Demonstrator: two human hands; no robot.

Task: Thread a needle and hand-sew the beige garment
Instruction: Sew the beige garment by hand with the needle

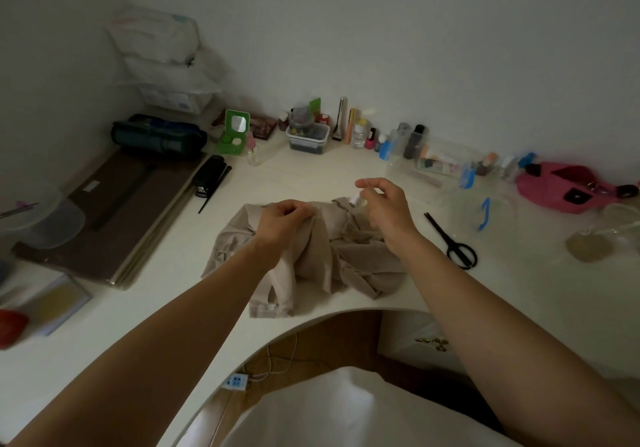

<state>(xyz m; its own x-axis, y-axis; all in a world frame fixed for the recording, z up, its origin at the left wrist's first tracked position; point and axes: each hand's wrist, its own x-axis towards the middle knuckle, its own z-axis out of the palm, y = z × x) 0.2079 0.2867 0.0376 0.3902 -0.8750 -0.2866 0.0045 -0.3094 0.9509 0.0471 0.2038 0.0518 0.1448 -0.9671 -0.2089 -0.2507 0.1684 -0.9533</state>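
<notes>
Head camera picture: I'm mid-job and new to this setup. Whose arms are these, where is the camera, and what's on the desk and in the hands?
There is no machine here: a person works with two bare hands. The one picture comes from a camera worn on their head, looking forward and down. The left hand grips a fold of the beige garment, which lies crumpled on the white desk. The right hand is lifted just right of it, fingertips pinched together as if on a needle or thread, too thin to make out. A small white thing, perhaps a spool, shows by those fingers. Black scissors lie further right, and bottles line the wall.
</notes>
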